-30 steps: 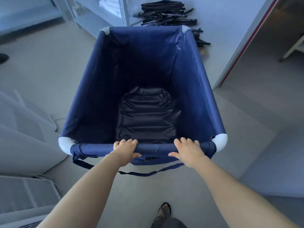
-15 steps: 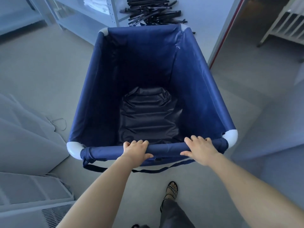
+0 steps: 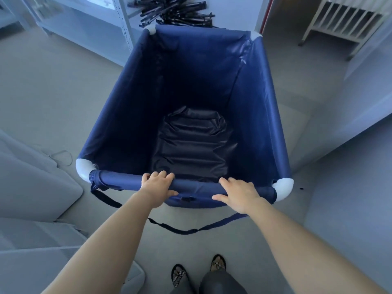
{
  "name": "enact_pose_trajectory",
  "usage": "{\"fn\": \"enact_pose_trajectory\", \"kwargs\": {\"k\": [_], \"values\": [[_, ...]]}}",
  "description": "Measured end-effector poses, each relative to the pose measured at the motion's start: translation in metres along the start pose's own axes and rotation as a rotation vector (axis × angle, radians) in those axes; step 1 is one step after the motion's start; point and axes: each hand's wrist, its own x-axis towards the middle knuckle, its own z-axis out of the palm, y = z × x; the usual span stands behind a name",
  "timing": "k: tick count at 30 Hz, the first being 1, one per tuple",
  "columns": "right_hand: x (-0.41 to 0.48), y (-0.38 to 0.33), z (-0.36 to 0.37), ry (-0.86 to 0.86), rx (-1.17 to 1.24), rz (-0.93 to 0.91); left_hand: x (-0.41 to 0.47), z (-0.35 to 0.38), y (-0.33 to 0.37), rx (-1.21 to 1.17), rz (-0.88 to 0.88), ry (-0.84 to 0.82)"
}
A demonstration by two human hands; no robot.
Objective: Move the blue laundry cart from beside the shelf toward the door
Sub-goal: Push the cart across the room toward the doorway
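Note:
The blue laundry cart fills the middle of the head view, a deep fabric bin with white plastic corners. A dark folded bag lies on its bottom. My left hand grips the near top rail left of centre. My right hand rests over the same rail further right, fingers curled on it. A loose blue strap hangs below the rail. The white shelf stands at the upper left, just beyond the cart's far left corner. The doorway with a red-edged frame opens at the upper right.
A pile of black hangers lies on the floor behind the cart. White cushioned furniture crowds the left side. A white slatted crib stands past the doorway. A pale wall or cabinet closes in on the right. My sandalled feet are below.
The cart has turned and rolled toward the doorway, which now shows more of the room beyond and the crib. Both hands kept their hold on the rail; my feet have stepped forward.

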Motion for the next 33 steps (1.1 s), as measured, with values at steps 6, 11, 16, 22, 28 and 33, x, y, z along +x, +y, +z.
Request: {"fn": "enact_pose_trajectory", "kwargs": {"k": [6, 11, 16, 22, 28, 33], "values": [[-0.011, -0.018, 0.013, 0.022, -0.046, -0.041, -0.014, 0.007, -0.009, 0.076, 0.042, -0.024], [-0.021, -0.027, 0.029, 0.102, -0.098, -0.106, -0.027, 0.015, -0.014, 0.119, 0.048, 0.006], [-0.026, -0.004, 0.026, 0.11, -0.129, -0.12, -0.028, 0.013, 0.01, 0.099, 0.033, 0.029], [-0.027, 0.049, 0.013, 0.082, -0.157, -0.087, -0.019, -0.002, 0.056, -0.051, 0.037, -0.001], [-0.028, 0.109, 0.002, 0.032, -0.039, -0.069, -0.025, -0.002, 0.064, -0.174, 0.09, 0.063], [-0.03, 0.125, 0.006, 0.11, -0.086, -0.077, -0.03, 0.011, 0.058, -0.126, -0.02, 0.028]]}}
